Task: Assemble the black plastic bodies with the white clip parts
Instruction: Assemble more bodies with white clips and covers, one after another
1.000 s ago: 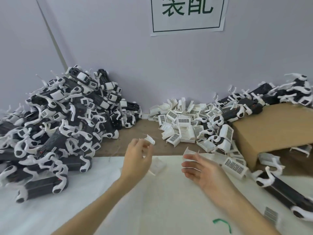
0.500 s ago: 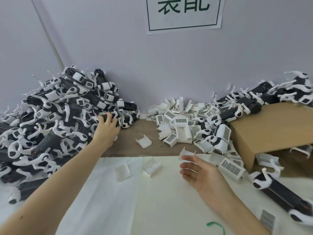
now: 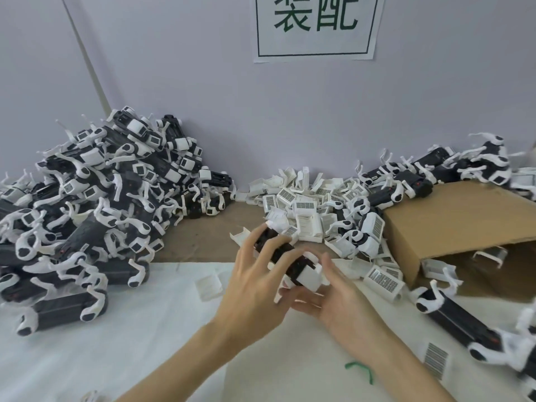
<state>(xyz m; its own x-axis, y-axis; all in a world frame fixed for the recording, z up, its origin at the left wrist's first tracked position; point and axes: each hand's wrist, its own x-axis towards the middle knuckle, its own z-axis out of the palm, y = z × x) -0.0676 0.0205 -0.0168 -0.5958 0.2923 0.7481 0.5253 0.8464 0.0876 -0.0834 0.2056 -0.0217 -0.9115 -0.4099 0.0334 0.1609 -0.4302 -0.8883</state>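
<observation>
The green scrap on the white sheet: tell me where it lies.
In the head view, the green scrap lies on the white sheet, low and right of centre, just beside the right forearm.

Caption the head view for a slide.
Both hands, left and right, hold a black body with a white clip.

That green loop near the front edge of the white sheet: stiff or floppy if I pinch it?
The green loop is probably floppy: it looks thin and lies bent. Likely very light, so a nudge may slide it across the white sheet.
</observation>
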